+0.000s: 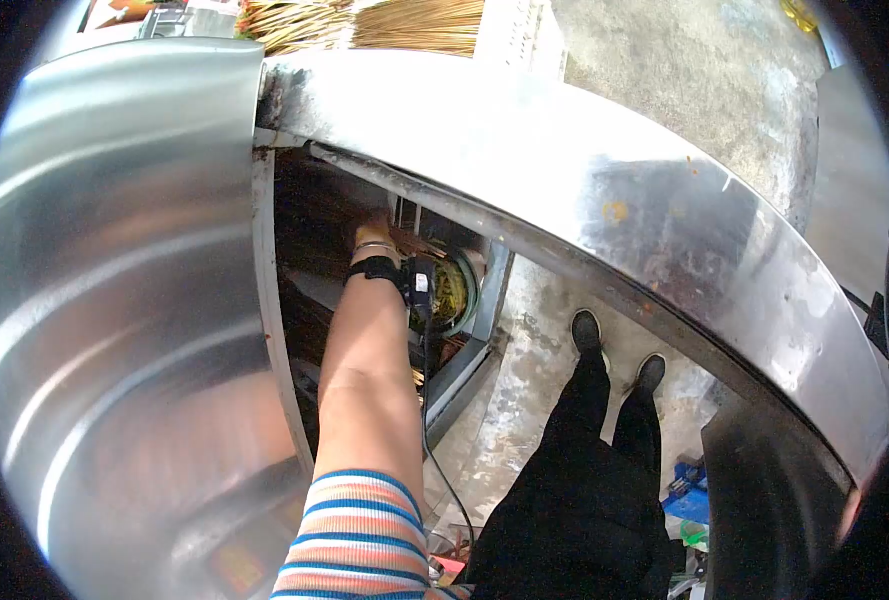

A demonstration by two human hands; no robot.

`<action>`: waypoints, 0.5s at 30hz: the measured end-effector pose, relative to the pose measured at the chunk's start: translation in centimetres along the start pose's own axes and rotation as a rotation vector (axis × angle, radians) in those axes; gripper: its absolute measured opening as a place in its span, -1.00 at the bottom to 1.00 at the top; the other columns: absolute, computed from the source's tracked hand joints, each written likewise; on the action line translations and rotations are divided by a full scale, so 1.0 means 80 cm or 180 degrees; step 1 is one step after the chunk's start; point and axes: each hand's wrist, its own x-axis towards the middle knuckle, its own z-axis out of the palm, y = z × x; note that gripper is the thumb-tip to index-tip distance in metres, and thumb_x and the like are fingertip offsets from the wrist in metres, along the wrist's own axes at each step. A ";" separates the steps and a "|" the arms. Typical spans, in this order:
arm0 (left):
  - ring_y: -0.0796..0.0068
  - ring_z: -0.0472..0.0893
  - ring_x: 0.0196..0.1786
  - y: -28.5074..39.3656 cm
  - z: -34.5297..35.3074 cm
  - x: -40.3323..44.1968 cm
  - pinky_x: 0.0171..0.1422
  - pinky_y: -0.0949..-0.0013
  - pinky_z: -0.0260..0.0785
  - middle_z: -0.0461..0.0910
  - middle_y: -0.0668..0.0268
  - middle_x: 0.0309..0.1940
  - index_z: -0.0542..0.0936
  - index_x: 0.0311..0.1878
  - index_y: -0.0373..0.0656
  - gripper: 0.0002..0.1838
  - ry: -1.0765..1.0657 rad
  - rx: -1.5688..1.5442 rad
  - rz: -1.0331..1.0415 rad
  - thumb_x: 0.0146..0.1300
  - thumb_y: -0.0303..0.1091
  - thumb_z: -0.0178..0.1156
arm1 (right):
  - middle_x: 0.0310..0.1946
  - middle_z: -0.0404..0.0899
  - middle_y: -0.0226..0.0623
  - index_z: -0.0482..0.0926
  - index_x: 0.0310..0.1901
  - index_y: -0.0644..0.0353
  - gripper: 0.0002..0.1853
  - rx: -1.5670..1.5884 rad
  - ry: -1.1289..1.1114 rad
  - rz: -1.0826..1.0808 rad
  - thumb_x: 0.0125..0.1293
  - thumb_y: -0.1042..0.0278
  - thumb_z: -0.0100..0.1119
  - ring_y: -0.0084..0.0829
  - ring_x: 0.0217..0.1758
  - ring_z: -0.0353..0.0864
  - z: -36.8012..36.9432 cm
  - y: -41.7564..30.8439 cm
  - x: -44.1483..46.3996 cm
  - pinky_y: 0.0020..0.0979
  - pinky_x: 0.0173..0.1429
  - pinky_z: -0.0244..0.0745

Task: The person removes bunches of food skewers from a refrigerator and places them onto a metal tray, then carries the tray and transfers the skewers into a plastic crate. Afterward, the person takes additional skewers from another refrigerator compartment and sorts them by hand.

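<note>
Left arm [372, 430] outstretched, left hand [372, 232] in shadow

The arm reaches forward and down, nearly straight at the elbow [369, 385], a striped sleeve [356, 530] covering its upper part. The forearm [369, 320] narrows to the wrist [373, 256]; beyond it the hand dips into shade, its fingers too dark to show their pose. The legs [576, 405] stand apart, left foot [585, 328] slightly ahead of right foot [650, 372]

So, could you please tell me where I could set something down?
The metal counter looks bare, bar some specks, between the open cabinet and the concrete floor beyond. Inside is crowded around the left hand and bowl.
</note>
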 end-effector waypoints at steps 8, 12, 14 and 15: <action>0.33 0.50 0.00 0.006 -0.048 -0.123 0.05 0.32 0.41 0.51 0.24 -0.03 0.46 0.07 -0.09 -0.68 0.0027 -0.6425 -0.0636 0.44 -0.13 -0.12 | 0.10 0.19 -0.10 0.16 0.24 0.25 -0.49 0.0302 0.0095 0.0563 0.31 0.24 -0.07 -0.20 0.12 0.15 0.021 -0.001 -0.020 -0.18 0.18 0.06; 0.49 0.44 -0.43 -0.012 -0.058 -0.181 -0.29 0.44 0.41 0.42 0.42 -0.52 0.46 -0.32 -0.04 -0.83 -0.0843 -0.7661 0.1385 0.37 -0.20 0.03 | 0.45 -0.08 -0.20 -0.01 0.42 0.13 -0.41 0.1042 0.0252 0.1444 0.35 0.49 -0.22 -0.28 0.53 -0.17 0.058 0.010 -0.065 -0.15 0.54 -0.28; 0.62 0.32 -0.45 -0.013 -0.071 -0.228 -0.34 0.58 0.23 0.30 0.48 -0.51 0.42 -0.36 -0.05 -0.73 -0.0974 -0.7585 0.1672 0.34 -0.07 0.07 | 0.44 -0.05 -0.18 0.01 0.41 0.16 -0.37 0.0696 0.0272 0.1360 0.29 0.52 -0.17 -0.27 0.52 -0.15 0.053 0.001 -0.053 -0.17 0.54 -0.27; 0.62 0.32 -0.45 -0.013 -0.074 -0.254 -0.34 0.58 0.23 0.30 0.48 -0.51 0.42 -0.36 -0.05 -0.73 -0.0956 -0.7605 0.1699 0.34 -0.07 0.07 | 0.43 -0.02 -0.16 0.02 0.40 0.19 -0.34 0.0353 0.0267 0.1302 0.23 0.54 -0.11 -0.26 0.52 -0.12 0.047 -0.004 -0.043 -0.19 0.54 -0.26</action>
